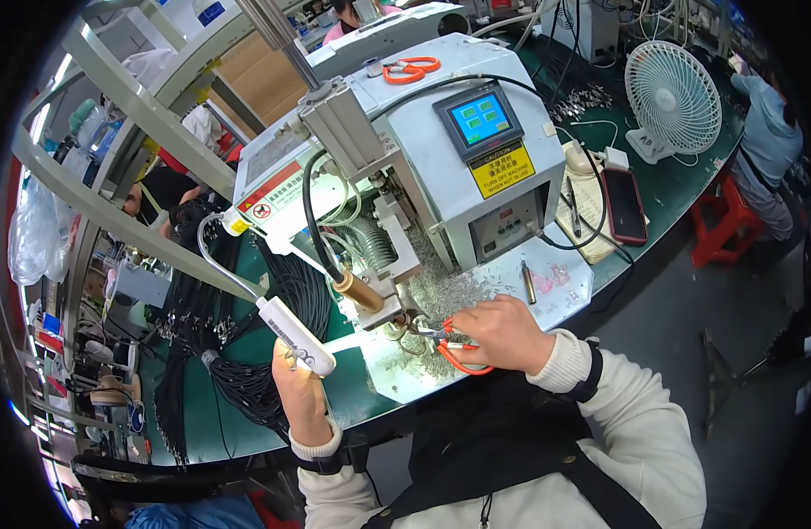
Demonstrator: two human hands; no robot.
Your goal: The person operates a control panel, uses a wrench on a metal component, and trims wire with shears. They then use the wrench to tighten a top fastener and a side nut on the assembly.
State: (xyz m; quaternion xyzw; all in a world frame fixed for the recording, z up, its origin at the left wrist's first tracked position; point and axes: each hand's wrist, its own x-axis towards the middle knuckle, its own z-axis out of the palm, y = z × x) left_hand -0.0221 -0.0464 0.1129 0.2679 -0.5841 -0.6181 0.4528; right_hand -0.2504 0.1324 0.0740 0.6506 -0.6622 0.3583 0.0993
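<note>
My right hand [509,333] is closed around scissors with orange loop handles [463,359]. Their metal end points left, under the front of a bench machine [511,75] with a touch screen, beside its brass-coloured cylinder [359,292]. My left hand [301,397] is raised at the front edge of the bench. A white lamp head on a bent metal neck [295,337] covers its fingers, so whether they hold anything is hidden. Many small metal bits [441,300] lie scattered on the white plate [560,286] under the machine.
Bundles of black cables [247,388] lie left on the green bench. A second pair of orange-handled scissors [412,69] rests on the machine. A pen-like tool [528,282], a phone [624,205], a notebook [584,216] and a white fan [673,99] are to the right, near another person [769,132].
</note>
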